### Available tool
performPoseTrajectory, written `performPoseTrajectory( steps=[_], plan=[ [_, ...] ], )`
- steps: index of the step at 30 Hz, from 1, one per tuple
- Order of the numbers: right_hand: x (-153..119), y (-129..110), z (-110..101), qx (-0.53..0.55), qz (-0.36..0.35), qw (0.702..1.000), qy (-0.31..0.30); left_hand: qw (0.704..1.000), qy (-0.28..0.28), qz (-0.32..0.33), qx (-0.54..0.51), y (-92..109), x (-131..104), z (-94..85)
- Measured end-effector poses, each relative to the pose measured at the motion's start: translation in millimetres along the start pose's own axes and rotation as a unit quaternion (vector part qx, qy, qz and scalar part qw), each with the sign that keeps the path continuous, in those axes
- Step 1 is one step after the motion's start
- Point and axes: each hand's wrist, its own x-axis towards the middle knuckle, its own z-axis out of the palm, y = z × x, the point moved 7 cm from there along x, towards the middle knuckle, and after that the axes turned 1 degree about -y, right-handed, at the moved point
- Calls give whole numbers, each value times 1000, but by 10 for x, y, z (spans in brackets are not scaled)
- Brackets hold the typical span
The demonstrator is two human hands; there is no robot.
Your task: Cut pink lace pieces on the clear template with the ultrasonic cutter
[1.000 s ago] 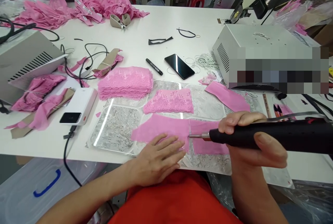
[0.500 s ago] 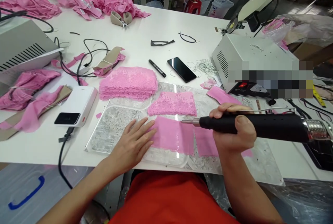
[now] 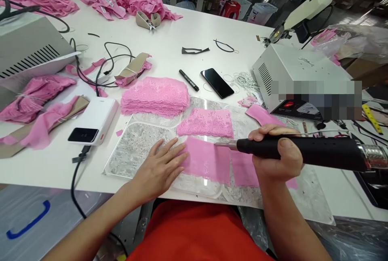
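My left hand (image 3: pixel 162 169) lies flat with its fingers spread, fingertips on the left edge of a pink fabric piece (image 3: pixel 201 160). My right hand (image 3: pixel 279 154) is wrapped round a thick black handheld tool with a metal tip (image 3: pixel 321 154). The tip points left and meets or hovers just over the upper part of that fabric; contact is not clear. Just beyond lies a pink lace piece (image 3: pixel 209 122). Another plain pink piece (image 3: pixel 244 170) lies to the right, partly behind my right hand and wrist. A clear sheet over a grey mottled surface (image 3: pixel 130 150) lies beneath them.
A pink lace stack (image 3: pixel 156 95) stands at the back left of the sheet. Beyond are a marker (image 3: pixel 188 80) and a phone (image 3: pixel 217 83). A white power bank (image 3: pixel 97 121) with a cable sits left; a grey machine box (image 3: pixel 300 77) stands right.
The whole view has shifted slightly, so things appear a little further right. My hands, the tool and the fabric keep nearly the same positions relative to each other.
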Motion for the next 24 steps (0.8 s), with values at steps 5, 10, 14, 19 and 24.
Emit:
performPoseTrajectory(
  steps=[5, 10, 14, 19, 24],
  plan=[
    [4, -20, 129, 18, -11, 1000, -5, 1000, 16, 19, 6, 22, -37, -37],
    [-23, 27, 304, 24, -13, 999, -43, 1000, 15, 16, 1, 7, -100, -57],
    [-44, 69, 352, 19, -10, 998, -55, 1000, 10, 8, 2, 2, -127, -55],
    [-61, 82, 359, 3, -13, 998, -58, 1000, 10, 6, 0, 2, -127, -36],
    [-75, 80, 364, -12, -3, 999, -52, 1000, 4, 3, -11, -1, -165, -64]
  ],
)
